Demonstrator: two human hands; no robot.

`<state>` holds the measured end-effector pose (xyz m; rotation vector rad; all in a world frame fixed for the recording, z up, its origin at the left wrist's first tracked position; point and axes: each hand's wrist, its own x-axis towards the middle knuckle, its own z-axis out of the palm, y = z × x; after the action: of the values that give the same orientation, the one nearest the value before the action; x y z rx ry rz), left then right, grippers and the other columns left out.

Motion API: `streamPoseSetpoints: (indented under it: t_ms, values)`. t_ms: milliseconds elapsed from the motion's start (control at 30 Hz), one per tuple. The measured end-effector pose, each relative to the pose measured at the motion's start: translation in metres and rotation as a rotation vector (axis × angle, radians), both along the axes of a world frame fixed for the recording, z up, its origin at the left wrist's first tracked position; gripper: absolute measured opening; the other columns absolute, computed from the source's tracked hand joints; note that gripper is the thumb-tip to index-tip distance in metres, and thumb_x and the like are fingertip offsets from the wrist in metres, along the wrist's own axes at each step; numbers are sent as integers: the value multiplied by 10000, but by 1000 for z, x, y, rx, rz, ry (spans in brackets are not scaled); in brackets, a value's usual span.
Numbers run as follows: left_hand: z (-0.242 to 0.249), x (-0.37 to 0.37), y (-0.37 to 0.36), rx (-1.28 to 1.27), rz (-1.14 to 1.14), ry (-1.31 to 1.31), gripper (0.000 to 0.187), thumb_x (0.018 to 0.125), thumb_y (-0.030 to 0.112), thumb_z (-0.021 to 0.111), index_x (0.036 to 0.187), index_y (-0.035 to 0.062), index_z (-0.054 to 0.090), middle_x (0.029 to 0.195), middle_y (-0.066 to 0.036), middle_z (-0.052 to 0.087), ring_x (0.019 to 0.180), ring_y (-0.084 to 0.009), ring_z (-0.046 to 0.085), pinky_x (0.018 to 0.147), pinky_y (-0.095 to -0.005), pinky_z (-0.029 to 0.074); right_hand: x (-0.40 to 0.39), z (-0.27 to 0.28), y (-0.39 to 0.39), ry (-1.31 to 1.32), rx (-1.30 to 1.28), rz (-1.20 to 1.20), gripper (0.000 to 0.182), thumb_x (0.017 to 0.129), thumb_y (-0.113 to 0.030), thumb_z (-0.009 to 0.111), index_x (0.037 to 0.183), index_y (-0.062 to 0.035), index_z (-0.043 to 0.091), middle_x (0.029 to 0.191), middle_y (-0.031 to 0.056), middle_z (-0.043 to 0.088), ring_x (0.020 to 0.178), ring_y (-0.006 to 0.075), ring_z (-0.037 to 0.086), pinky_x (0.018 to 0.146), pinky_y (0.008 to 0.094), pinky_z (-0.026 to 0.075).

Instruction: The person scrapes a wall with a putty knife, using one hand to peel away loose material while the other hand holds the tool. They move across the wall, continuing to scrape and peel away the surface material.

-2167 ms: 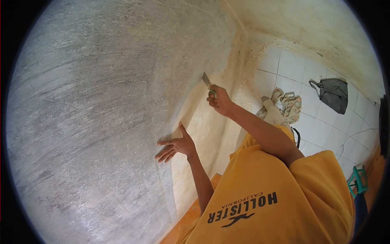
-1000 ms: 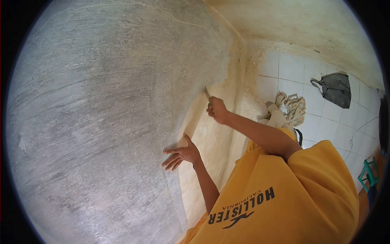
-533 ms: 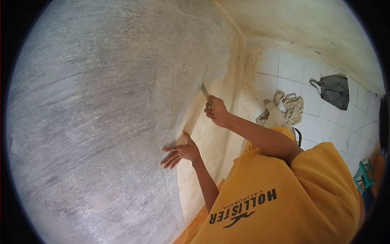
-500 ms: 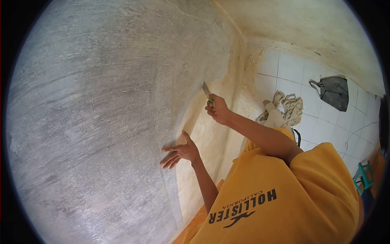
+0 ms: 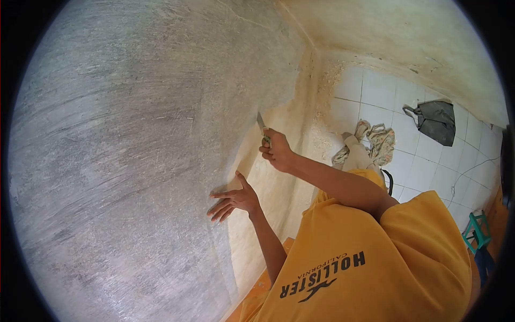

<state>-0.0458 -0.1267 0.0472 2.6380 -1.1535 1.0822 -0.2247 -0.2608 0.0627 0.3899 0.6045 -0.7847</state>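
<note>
My right hand (image 5: 277,150) is closed around the greenish handle of a knife (image 5: 260,121). Its short metal blade points up and meets the wall where the rough grey surface (image 5: 145,134) borders a smooth cream-coloured strip (image 5: 255,185). Lower and to the left, my left hand (image 5: 238,199) has its fingers spread, with the fingertips at the grey surface and the thumb raised toward the cream strip. That hand holds nothing. Most of the knife's handle is hidden in my right fist.
Pale crumbs (image 5: 328,80) lie along the wall's foot at the corner. A dark grey bag (image 5: 437,122) and a patterned cloth (image 5: 382,144) lie on the white tiled floor (image 5: 410,163). A green plastic stool (image 5: 477,232) stands at the right, with a thin cable (image 5: 466,173) beyond it.
My right hand and the knife have moved left and slightly down along the edge of the grey surface. My left hand keeps nearly the same place, and the whole view has shifted slightly.
</note>
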Motion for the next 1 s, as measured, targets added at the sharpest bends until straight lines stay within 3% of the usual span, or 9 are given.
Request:
streamPoseSetpoints:
  t_ms: [100, 233, 367, 400, 533, 667, 867, 967, 1000]
  values:
    - [3, -2, 0, -19, -49, 27, 1349, 835, 772, 647, 1598, 114, -249, 1402, -475, -456, 1280, -707, -407, 893, -894, -123, 7, -73, -17, -25, 67, -26, 191, 1056, -248, 498, 902, -157, 431, 640, -4, 402, 486, 93, 302, 398, 250, 200]
    - [1, 1, 1, -42, -103, 63, 1340, 838, 770, 646, 1603, 122, -242, 1418, -465, -448, 1285, -707, -403, 889, -896, -123, 7, -9, 7, 32, -21, 2, 169, 1051, -254, 503, 924, -159, 446, 659, -6, 402, 493, 94, 306, 393, 247, 204]
    - [0, -3, 3, -26, -50, 13, 1336, 843, 757, 654, 1604, 112, -237, 1424, -471, -435, 1295, -712, -384, 884, -903, -108, 8, -42, -6, 104, 6, -14, 175, 1049, -270, 524, 935, -162, 447, 646, -9, 408, 497, 95, 309, 395, 240, 202]
    - [1, -4, 4, -23, -44, 14, 1338, 843, 756, 655, 1603, 111, -237, 1423, -471, -436, 1295, -713, -384, 882, -904, -106, 2, -45, -10, 6, -3, -31, 176, 1052, -268, 521, 936, -162, 442, 645, -10, 410, 500, 92, 311, 393, 241, 202]
    - [0, -2, -1, -25, -46, 21, 1343, 837, 765, 651, 1603, 112, -238, 1421, -472, -437, 1293, -713, -387, 879, -906, -102, 0, -27, 3, -61, -42, 12, 171, 1053, -271, 523, 950, -162, 439, 641, -15, 413, 500, 87, 316, 393, 235, 203]
    - [-1, -1, -2, -26, -49, 6, 1343, 837, 771, 644, 1603, 106, -237, 1400, -488, -440, 1288, -717, -386, 876, -908, -102, 2, -59, -6, 13, -45, -16, 165, 1046, -277, 533, 956, -165, 452, 640, -17, 407, 494, 85, 304, 389, 234, 199]
    - [1, -3, -1, -18, -50, 43, 1339, 840, 776, 635, 1603, 102, -233, 1387, -499, -441, 1281, -714, -397, 884, -902, -111, 2, -24, 14, 56, -148, 32, 129, 1050, -260, 517, 979, -164, 466, 642, -27, 404, 487, 72, 286, 391, 235, 199]
    - [-2, -3, 1, -21, -55, 29, 1337, 840, 777, 634, 1605, 102, -229, 1395, -494, -439, 1282, -706, -406, 888, -899, -117, 0, -54, -3, 58, -111, 11, 114, 1053, -253, 502, 982, -171, 468, 646, -23, 404, 486, 76, 282, 395, 232, 200]
    - [-5, 0, 2, -21, -53, 17, 1336, 840, 778, 634, 1606, 102, -228, 1397, -493, -439, 1283, -703, -408, 889, -897, -119, -1, -49, -4, 54, -84, 10, 158, 1042, -225, 506, 908, -166, 449, 654, -21, 386, 492, 78, 285, 414, 255, 210]
